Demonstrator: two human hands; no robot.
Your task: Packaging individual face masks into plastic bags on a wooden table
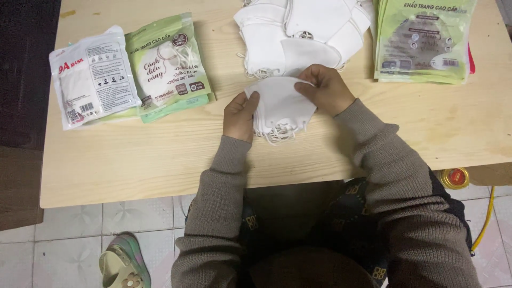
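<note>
Both hands hold a small stack of white folded face masks [280,108] just above the pale wooden table [133,154]. My left hand [240,114] grips the stack's left edge, thumb on top. My right hand [326,89] pinches the top right corner. Thin white ear loops hang from the stack's lower edge. A larger heap of loose white masks [298,32] lies on the table just beyond my hands.
Filled mask packets lie at the left: a white one [90,77] and green ones [168,64]. A pile of empty green bags [424,40] sits at the far right. A sandal [122,264], a red-and-yellow lid [454,177] and a yellow hose [485,224] lie on the tiled floor.
</note>
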